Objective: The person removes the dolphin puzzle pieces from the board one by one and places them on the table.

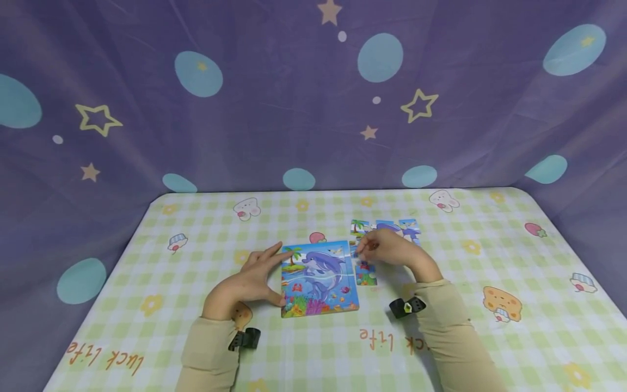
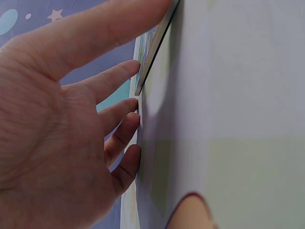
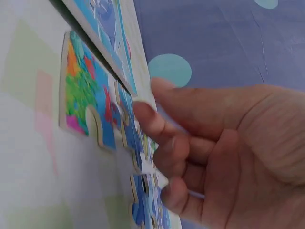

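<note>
A square dolphin picture board (image 1: 318,280) lies on the table. My left hand (image 1: 252,280) is spread at its left side, with the thumb at the lower left corner and a fingertip at the upper left. Right of the board are dolphin jigsaw pieces (image 1: 409,224), laid out partly joined, with small gaps. Over them is my right hand (image 1: 389,247), fingers bent, fingertips at the pieces beside the board's right edge. In the right wrist view, a coral corner piece (image 3: 81,90) lies below the fingers. Nothing shows between thumb and index finger. The hand hides some pieces.
A green and white checked tablecloth (image 1: 161,277) with printed cartoons covers the table. Behind it hangs a purple curtain (image 1: 274,130) with stars and blue ovals. Black wrist cameras (image 1: 245,338) are on both sleeves.
</note>
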{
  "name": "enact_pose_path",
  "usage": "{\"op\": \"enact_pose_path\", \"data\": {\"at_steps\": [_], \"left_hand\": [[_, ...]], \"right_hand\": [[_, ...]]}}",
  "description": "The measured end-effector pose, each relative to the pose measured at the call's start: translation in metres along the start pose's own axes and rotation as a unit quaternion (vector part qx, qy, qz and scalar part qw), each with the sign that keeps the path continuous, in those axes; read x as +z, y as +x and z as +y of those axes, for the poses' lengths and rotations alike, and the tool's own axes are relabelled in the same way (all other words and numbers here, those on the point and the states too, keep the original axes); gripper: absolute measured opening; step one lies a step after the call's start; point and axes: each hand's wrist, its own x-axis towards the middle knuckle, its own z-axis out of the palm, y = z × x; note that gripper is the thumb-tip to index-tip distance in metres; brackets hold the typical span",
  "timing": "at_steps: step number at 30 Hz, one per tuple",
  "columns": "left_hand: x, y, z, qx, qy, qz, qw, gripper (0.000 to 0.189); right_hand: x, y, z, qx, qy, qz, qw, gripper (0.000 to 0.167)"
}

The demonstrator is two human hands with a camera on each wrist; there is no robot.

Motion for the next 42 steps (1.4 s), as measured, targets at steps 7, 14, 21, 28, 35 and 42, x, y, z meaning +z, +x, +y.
{"op": "enact_pose_path", "data": {"at_steps": [7,14,21,28,35,42], "left_hand": [[0.000,0.000,0.001,-0.005,0.002,0.001,1.0000,0.105],[0.000,0.000,0.001,-0.002,0.002,0.000,1.0000,0.105],[0.000,0.000,0.001,-0.002,0.000,0.001,1.0000,0.105],[0.000,0.001,0.000,-0.002,0.002,-0.002,1.0000,0.104],[0.000,0.000,0.001,0.004,-0.002,-0.002,1.0000,0.104],[-0.001,-0.001,0.001,0.004,0.005,-0.003,1.0000,0.104]], "right_hand": [[0.013,0.003,-0.016,-0.038,0.000,-0.039,0.9985,0.012],[0.032,0.007,-0.031,-0.071,-0.016,-0.057,0.9957,0.012],[0.050,0.008,-0.045,-0.085,-0.031,-0.078,0.9928,0.009],[0.065,0.010,-0.052,-0.075,-0.064,-0.095,0.9906,0.016],[0.071,0.010,-0.054,-0.057,-0.101,-0.107,0.9874,0.032],[0.073,0.011,-0.054,-0.062,-0.137,-0.123,0.9810,0.047]]}}
